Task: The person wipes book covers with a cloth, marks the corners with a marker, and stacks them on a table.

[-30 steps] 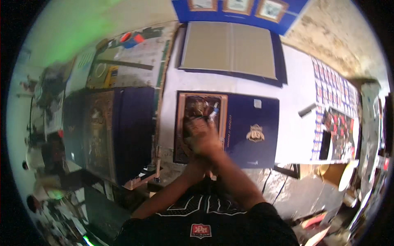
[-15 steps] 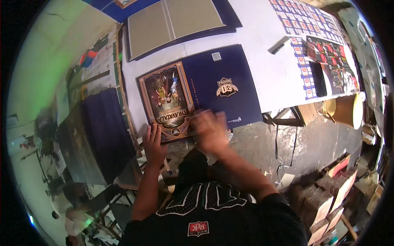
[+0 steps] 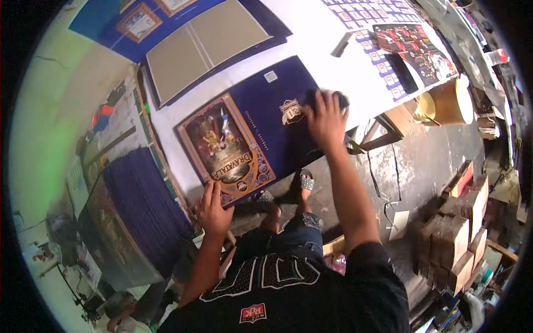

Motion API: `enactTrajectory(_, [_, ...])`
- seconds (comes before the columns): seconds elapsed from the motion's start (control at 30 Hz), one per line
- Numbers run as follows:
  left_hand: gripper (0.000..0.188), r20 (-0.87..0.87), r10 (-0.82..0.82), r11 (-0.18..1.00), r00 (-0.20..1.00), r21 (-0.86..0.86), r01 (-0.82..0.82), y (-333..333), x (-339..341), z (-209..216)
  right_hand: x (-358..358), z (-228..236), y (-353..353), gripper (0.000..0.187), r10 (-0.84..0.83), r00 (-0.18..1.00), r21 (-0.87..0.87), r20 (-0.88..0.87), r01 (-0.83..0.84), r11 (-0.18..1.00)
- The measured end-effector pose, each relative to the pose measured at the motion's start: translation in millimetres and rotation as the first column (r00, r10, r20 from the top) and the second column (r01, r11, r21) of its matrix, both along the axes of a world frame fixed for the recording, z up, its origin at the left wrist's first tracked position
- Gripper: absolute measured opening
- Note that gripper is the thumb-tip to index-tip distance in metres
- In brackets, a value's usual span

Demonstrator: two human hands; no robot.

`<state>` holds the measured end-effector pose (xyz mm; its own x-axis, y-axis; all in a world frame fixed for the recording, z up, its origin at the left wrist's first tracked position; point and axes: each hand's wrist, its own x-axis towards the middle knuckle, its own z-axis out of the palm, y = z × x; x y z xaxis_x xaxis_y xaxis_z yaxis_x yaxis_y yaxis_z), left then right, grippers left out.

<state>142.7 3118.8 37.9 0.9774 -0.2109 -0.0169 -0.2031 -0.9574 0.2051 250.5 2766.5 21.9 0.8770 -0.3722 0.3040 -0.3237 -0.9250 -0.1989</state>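
Note:
A large dark blue cover sheet (image 3: 266, 105) lies on the white table, with an ornate gold-framed picture panel (image 3: 222, 147) on its left part and a gold emblem (image 3: 291, 111) on its right part. My left hand (image 3: 214, 212) rests at the panel's near left corner, fingers stretched out over the edge. At the right side of the cover, my right hand (image 3: 328, 122) presses a dark, soft-looking wad (image 3: 343, 101) against the surface. Its fingers are bent over the wad, which they partly hide; its exact kind is unclear.
Beyond the cover lies a dark sheet bearing grey boards (image 3: 205, 47). A small dark block (image 3: 341, 44) and printed sheets (image 3: 413, 53) are at the right. Stacked blue covers (image 3: 147, 194) stand left; a yellowish drum (image 3: 452, 100) and cardboard boxes (image 3: 447, 244) are on the right.
My right hand has moved from the cover's near edge, right of the panel, farther out and to the right. My left hand stays at the corner. The view has shifted.

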Motion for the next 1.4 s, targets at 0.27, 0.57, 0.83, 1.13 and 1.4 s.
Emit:
enactTrajectory(0.27, [0.079, -0.013, -0.028, 0.998, 1.0, 0.055, 0.029, 19.5, -11.6, 2.4, -78.8, -14.7, 178.3, 0.049, 0.655, 0.741, 0.334, -0.15, -0.586, 0.739])
enactTrajectory(0.57, [0.08, 0.015, -0.051, 0.995, 0.999, -0.082, 0.052, 16.5, -7.3, 4.8, -103.0, -17.2, 116.4, 0.045, 0.242, 0.92, -0.144, -0.309, -0.297, 0.944])
enactTrajectory(0.83, [0.08, 0.032, -0.092, 0.991, 0.995, -0.098, 0.095, 9.1, 10.4, 0.3, -118.7, -52.4, 72.1, 0.054, 0.086, 0.982, 0.047, -0.169, -0.079, 0.996])
enactTrajectory(1.13, [0.086, -0.068, -0.047, 0.987, 0.997, -0.155, 0.036, 17.6, -0.4, 2.0, 6.5, -42.6, 14.4, 0.053, 0.055, 0.976, -0.245, -0.209, -0.107, 0.964])
enactTrajectory(1.4, [0.09, 0.031, 0.081, 0.92, 0.996, -0.386, -0.063, 30.0, -15.9, -19.1, 21.3, -16.3, 287.9, 0.059, 0.823, 0.442, 0.139, -0.358, -0.846, 0.515])
